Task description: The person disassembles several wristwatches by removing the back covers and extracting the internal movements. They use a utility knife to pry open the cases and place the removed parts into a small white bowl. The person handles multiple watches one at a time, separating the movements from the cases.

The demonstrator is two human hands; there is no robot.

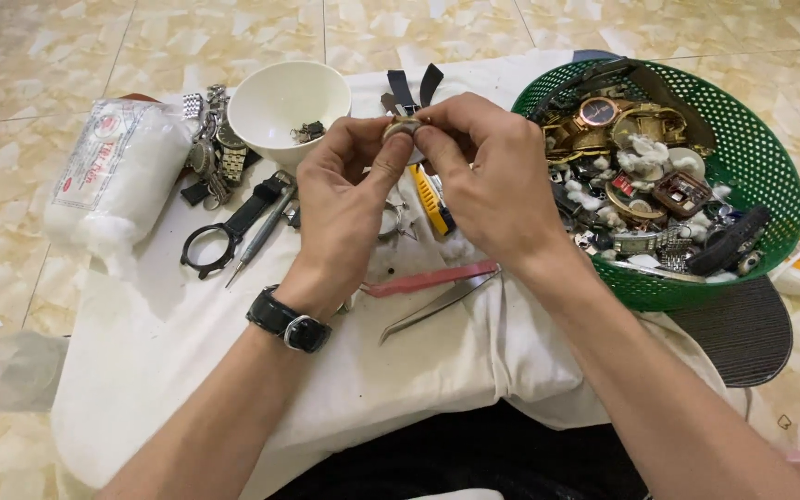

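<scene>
- Left hand (pixel 349 190) pinching a small round gold watch case (pixel 404 127) between thumb and fingertips; black strap on the wrist
- Right hand (pixel 488 171) clamped on the same case from the other side; held above the white cloth (pixel 178 352)
- Metallic, disc-shaped, mostly hidden; facing cannot be told
- Smooth white bowl (pixel 281 102) just behind; green perforated basket (pixel 752 148) of watch parts at right

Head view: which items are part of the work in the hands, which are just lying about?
In hand: small gold watch case, pinched by left hand and right hand.

Lying about: white bowl, green basket, tweezers, cotton bag, black watch frame.
</scene>
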